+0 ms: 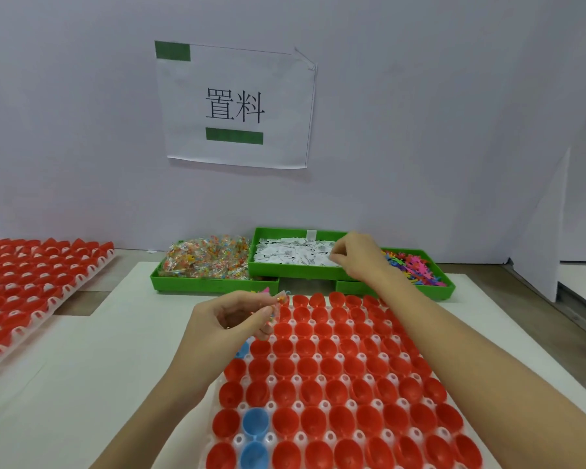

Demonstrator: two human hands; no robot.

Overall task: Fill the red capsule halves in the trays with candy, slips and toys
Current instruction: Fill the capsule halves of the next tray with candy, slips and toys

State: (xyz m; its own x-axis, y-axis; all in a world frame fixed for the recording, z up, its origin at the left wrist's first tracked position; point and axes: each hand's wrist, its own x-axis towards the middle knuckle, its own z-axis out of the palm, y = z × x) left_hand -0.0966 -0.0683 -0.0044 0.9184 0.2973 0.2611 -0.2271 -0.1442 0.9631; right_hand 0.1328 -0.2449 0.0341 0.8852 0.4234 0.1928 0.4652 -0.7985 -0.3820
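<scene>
A white tray (298, 333) in front of me holds several open red capsule halves (339, 390) and a few blue ones (255, 423). My left hand (237, 316) hovers over the tray's far left corner, pinching a small candy packet with a colourful toy piece. My right hand (356, 253) reaches into the green bin of white paper slips (291, 253), its fingertips pinching at the slips. The candy bin (205, 265) sits to the left of the slips, the bin of colourful toys (416, 267) to the right.
A second tray of red capsule halves (31, 286) lies at the far left. A paper sign (236, 106) hangs on the grey back wall. A white panel (535, 238) stands at the right.
</scene>
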